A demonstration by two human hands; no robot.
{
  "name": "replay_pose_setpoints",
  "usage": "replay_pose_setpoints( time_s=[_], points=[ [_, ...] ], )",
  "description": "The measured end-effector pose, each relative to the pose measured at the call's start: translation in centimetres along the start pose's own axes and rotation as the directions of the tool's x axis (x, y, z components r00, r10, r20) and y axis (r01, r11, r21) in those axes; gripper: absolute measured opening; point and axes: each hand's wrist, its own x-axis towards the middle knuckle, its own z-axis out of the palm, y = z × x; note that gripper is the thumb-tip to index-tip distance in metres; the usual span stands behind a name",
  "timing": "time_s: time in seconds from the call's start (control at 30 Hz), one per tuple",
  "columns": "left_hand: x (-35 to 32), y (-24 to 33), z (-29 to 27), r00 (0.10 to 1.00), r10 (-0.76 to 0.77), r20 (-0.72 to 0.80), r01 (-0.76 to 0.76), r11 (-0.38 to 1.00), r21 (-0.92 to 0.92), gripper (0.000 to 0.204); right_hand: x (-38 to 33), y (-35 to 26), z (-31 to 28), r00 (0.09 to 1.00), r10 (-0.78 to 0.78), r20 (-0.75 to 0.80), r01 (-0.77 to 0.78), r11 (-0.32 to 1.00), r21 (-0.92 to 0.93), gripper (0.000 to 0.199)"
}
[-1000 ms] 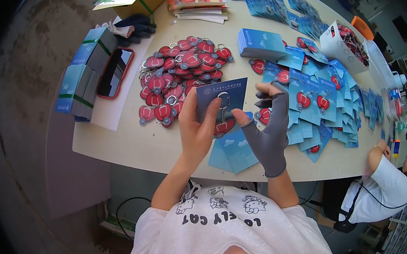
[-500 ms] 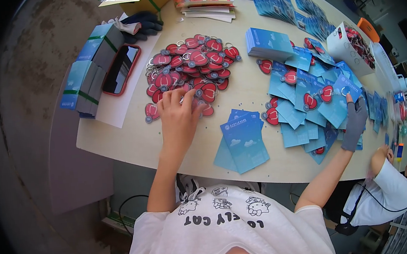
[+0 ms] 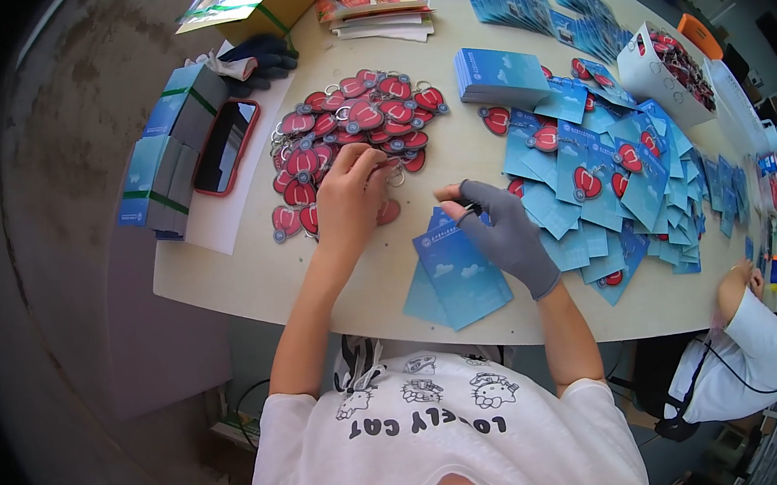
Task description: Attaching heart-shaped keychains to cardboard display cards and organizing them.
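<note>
My left hand (image 3: 351, 199) is at the near right edge of a heap of red keychains (image 3: 348, 128). Its fingers are drawn together on a red keychain, whose metal ring (image 3: 396, 178) sticks out beside the fingertips. In a grey fingerless glove, my right hand (image 3: 501, 231) hovers over the far end of a few blue cards (image 3: 463, 277). Thumb and forefinger are pinched there; a small dark item shows between them, too small to name. Farther right lies a broad pile of blue cards with red keychains attached (image 3: 590, 179).
A stack of blue cards (image 3: 502, 77) stands behind the pile. At the left are banded card bundles (image 3: 154, 172), a phone (image 3: 227, 148) and dark gloves (image 3: 265, 61). A white box of keychains (image 3: 670, 80) stands at the right. Another person (image 3: 740, 347) sits at the lower right.
My right hand has come left from the card pile to above the loose cards, leaving a card with a keychain behind. The left hand's spread fingers have closed and shifted slightly right.
</note>
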Motion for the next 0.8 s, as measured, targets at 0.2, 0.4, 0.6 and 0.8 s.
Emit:
replay_pose_setpoints(
  time_s=[0.2, 0.4, 0.6, 0.8],
  points=[
    [-1.0, 3.0, -1.8, 0.963, 0.137, -0.231, -0.186, 0.961, -0.205, 0.017, 2.1, 1.8, 1.6, 0.907, 0.117, 0.405, -0.411, 0.467, 0.783, 0.048],
    [-4.4, 5.0, -0.5, 0.909, 0.366, -0.198, -0.408, 0.881, -0.241, 0.028, 0.9, 0.7, 1.6, 0.872, 0.060, 0.485, -0.485, 0.231, 0.843, 0.043],
    [-5.1, 5.4, 0.2, 0.836, 0.545, -0.067, -0.549, 0.834, -0.053, 0.035, -1.5, 1.5, 0.3, 0.949, 0.202, 0.242, -0.301, 0.357, 0.884, 0.027],
    [-8.6, 4.7, 1.5, 0.980, -0.080, 0.183, 0.042, 0.978, 0.204, 0.055, -4.4, 3.2, -0.9, 0.960, 0.270, 0.070, -0.159, 0.321, 0.934, 0.019]
  ],
)
